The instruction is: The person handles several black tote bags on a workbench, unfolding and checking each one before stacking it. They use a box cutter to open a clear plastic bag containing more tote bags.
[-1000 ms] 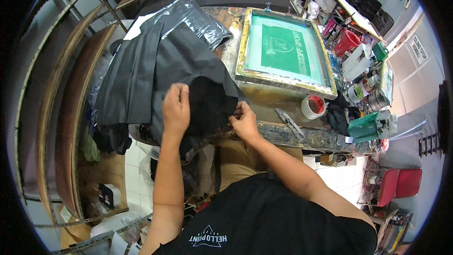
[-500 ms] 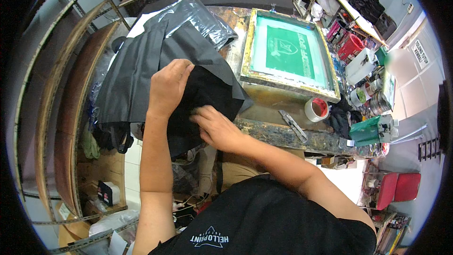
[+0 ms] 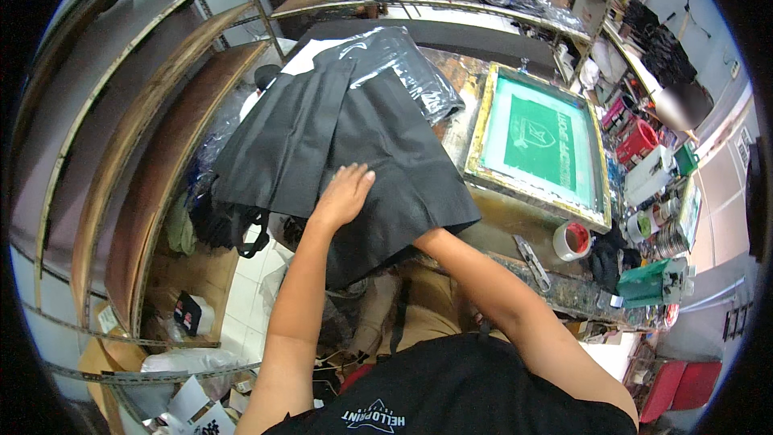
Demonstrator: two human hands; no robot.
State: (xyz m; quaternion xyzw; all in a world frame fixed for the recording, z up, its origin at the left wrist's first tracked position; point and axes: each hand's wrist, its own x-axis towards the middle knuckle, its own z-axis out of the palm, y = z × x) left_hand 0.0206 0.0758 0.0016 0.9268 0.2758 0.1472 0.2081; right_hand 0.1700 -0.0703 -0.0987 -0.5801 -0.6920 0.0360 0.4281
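Note:
A black cloth bag (image 3: 407, 185), which looks like non-woven fabric, lies over the near left part of the work table. My left hand (image 3: 346, 193) rests flat on top of it, fingers stretched out. At the bag's near right side, my right hand (image 3: 431, 240) reaches in under the upper layer of fabric; its fingers are hidden there. More black bags (image 3: 282, 137) lie flat beneath and to the left, with handles hanging over the edge. Behind them is a shiny black plastic-wrapped pack (image 3: 411, 68).
A framed printing screen (image 3: 538, 141) with a green stencil lies right of the bags. Nearer are a tape roll (image 3: 571, 241) and a utility knife (image 3: 532, 263). Paint containers, a red tub (image 3: 636, 142) among them, crowd the right side. Wooden shelves (image 3: 173, 169) stand at left.
The bag's raised upper layer has come down flat. My left hand has let go of its edge and opened on top; my right hand has gone under the fabric. The view has shifted.

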